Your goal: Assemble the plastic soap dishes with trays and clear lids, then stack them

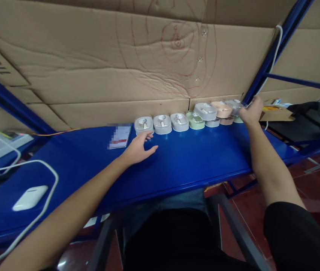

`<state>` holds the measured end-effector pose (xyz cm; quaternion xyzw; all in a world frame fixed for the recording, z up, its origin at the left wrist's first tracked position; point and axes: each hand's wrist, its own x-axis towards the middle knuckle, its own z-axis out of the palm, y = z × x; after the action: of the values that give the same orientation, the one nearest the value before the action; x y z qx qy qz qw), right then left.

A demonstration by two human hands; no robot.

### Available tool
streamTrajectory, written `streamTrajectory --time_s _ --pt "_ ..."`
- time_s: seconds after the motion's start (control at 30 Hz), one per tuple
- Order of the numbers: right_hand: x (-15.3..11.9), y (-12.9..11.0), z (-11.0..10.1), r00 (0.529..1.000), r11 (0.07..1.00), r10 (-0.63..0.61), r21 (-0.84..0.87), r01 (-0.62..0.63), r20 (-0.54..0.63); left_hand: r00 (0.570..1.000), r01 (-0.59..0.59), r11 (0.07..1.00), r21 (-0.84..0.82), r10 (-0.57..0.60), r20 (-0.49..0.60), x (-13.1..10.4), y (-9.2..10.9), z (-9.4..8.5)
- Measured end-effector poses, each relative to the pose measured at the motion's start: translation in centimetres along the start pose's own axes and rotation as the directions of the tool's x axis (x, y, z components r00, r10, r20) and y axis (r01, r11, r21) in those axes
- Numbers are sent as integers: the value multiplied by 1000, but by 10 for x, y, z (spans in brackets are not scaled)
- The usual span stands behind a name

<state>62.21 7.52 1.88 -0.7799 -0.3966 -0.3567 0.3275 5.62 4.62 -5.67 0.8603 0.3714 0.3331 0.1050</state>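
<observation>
Head camera view gives the right hand [252,113] at the right end of the upper layer of small boxes, with its fingers bent beside the last grey box [234,107]. They seem to touch its right side, but I cannot tell if they grip it or how far they are open. This box sits on the lower row, just left of the hand, with the peach box [221,109] on its other side. The left hand [140,148] is half open, thumb apart from the fingers, and holds nothing that I can see. Its fingertips are at the front edge of the leftmost box [144,125], which stands on the bench [176,158] beside the phone [121,136].

These boxes look like thin plastic with clear lids, so I judge them light and rather stiff, maybe a little slippery, and the lid could crack under strong pressing. It is better to take one by two opposite side walls, low and gently, and not by the small piece on the lid.
</observation>
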Motion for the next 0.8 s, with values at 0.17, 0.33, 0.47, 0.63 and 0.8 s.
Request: streamTrajectory --time_s 0.17,0.33,0.47,0.63,0.8 --pt "-59 -97 -42 893 814 -449 425 395 31 988 -69 990 123 84 -126 3 4 -3" --pt "-133 -203 -73 633 729 -679 441 524 372 984 -110 989 101 123 -129 2 4 -1" --pt "-145 -227 -66 537 768 -630 345 541 561 988 -110 991 77 118 -99 1 6 2" --pt "-147 -211 -72 515 741 -662 368 562 545 995 -77 996 56 80 -67 1 13 2" --pt "-154 -196 -102 561 787 -617 448 424 552 997 -53 998 32 55 -48 0 19 1"
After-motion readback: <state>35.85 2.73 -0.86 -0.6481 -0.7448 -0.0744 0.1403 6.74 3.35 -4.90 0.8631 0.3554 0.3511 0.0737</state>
